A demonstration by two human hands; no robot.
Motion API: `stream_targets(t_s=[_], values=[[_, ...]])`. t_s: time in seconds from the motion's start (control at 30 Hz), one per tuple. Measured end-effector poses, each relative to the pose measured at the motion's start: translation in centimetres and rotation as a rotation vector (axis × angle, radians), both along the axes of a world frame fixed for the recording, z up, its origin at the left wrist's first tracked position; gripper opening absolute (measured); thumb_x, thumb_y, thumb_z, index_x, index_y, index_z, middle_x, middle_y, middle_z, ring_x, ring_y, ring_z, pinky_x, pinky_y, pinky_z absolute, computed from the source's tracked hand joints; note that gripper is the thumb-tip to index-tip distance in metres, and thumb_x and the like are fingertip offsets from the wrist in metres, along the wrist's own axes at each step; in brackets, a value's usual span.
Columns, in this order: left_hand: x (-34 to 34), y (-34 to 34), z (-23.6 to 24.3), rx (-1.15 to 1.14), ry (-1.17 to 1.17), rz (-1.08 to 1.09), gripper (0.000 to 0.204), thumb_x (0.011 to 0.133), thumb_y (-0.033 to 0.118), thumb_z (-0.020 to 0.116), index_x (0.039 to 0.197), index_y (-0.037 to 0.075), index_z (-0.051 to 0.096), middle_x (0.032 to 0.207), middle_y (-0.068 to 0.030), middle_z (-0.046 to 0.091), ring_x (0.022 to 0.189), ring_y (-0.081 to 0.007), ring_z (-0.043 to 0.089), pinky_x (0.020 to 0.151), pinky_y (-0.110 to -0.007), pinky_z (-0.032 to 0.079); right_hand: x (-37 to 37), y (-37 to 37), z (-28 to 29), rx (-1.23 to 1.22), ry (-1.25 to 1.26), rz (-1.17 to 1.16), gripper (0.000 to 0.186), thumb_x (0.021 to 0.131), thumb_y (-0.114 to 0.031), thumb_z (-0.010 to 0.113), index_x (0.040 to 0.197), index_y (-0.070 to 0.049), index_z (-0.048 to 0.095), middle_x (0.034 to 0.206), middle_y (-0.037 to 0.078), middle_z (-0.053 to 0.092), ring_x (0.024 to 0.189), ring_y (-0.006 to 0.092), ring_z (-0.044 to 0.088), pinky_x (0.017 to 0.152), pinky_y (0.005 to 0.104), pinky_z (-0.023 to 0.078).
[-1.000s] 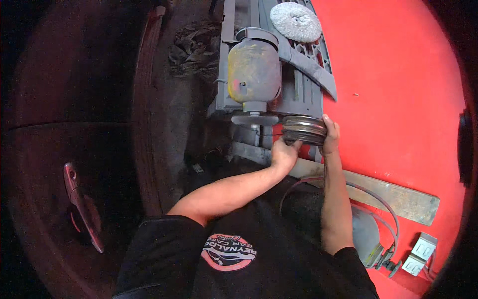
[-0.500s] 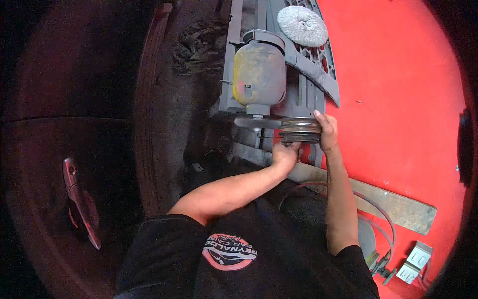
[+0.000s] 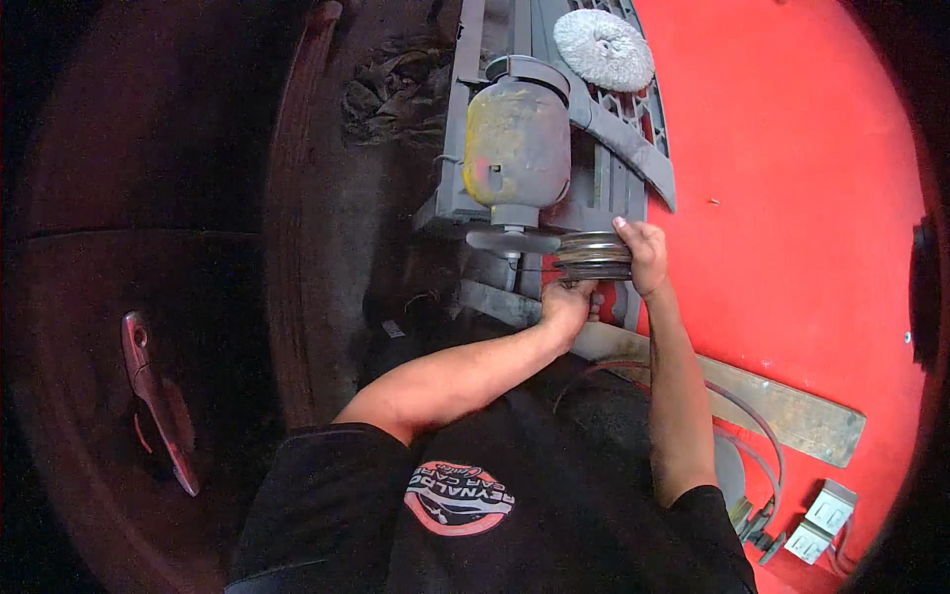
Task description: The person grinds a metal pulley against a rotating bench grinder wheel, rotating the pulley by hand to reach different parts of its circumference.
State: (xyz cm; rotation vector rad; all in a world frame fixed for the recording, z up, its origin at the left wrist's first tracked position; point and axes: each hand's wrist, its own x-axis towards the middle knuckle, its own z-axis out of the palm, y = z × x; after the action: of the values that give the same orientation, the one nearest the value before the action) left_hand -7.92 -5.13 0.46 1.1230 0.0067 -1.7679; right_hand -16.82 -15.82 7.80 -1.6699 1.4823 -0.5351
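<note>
Between my hands is a grooved metal pulley, dark with shiny ridges. My right hand grips its right side, thumb over the upper edge. From below, my left hand closes on its lower edge; the pulley hides some of those fingers. The pulley's left rim lies against or very close to a thin round wheel on a motor shaft; actual contact I cannot tell. Above that wheel stands the worn grey and yellow motor, with a second disc-like part at its far end.
A fluffy white polishing pad rests on grey slatted plastic at the back. A wooden board and a hose lie at right, near a metal outlet box. On the left is a dark car door with a handle.
The pulley and my right hand have shifted slightly left and up. My left hand stays nearly in place, and both hands keep their grip.
</note>
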Motion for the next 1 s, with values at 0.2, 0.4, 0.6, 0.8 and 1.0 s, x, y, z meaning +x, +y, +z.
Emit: stream_targets(t_s=[0.2,0.4,0.6,0.8,1.0], values=[[-0.1,-0.2,-1.2,0.03,0.121,-0.052,0.014,0.092,0.011,0.062,0.1,0.0,0.066,0.088,-0.0077,0.069,0.069,-0.017,0.062,0.059,-0.033,0.05,0.5,0.0,0.0,-0.039,0.093,0.054,0.052,0.09,-0.043,0.064,0.066,0.003,0.062,0.059,0.002,0.053,0.058,0.0114,0.046,0.054,0.0326,0.038],[-0.5,0.1,-5.1,-0.07,-0.143,-0.023,0.019,0.085,0.012,0.067,0.101,0.002,0.065,0.084,-0.0091,0.07,0.072,-0.0211,0.066,0.065,-0.036,0.053,0.4,1.1,-2.2,-0.098,0.41,0.025,0.055,0.092,-0.043,0.063,0.07,0.008,0.061,0.059,0.005,0.053,0.06,0.0129,0.048,0.057,0.0374,0.042],[-1.3,1.5,-4.8,-0.294,-0.517,-0.046,0.038,0.076,0.007,0.071,0.112,-0.002,0.062,0.1,-0.0201,0.072,0.097,-0.0292,0.07,0.083,-0.038,0.053,-2.0,5.0,0.6,-0.087,-0.157,-0.159,0.043,0.098,-0.038,0.055,0.08,0.001,0.062,0.076,0.005,0.061,0.068,0.0145,0.053,0.063,0.0323,0.043],[-2.3,0.9,-3.6,-0.343,-0.477,0.033,0.028,0.081,0.003,0.071,0.107,-0.002,0.063,0.094,-0.015,0.073,0.088,-0.024,0.071,0.078,-0.036,0.054,-3.2,5.0,-1.5,0.079,-0.572,-0.442,0.042,0.099,-0.036,0.048,0.091,-0.001,0.069,0.087,0.01,0.069,0.08,0.0197,0.062,0.076,0.0348,0.049],[1.1,0.3,0.8,-0.126,-0.177,-0.058,0.015,0.087,0.003,0.064,0.101,-0.002,0.067,0.092,-0.0084,0.072,0.078,-0.0155,0.065,0.069,-0.032,0.052,-0.7,3.2,-0.6,-0.222,-0.127,-0.294,0.037,0.095,-0.03,0.058,0.076,0.001,0.064,0.072,0.003,0.059,0.066,0.0143,0.053,0.065,0.0324,0.044]])
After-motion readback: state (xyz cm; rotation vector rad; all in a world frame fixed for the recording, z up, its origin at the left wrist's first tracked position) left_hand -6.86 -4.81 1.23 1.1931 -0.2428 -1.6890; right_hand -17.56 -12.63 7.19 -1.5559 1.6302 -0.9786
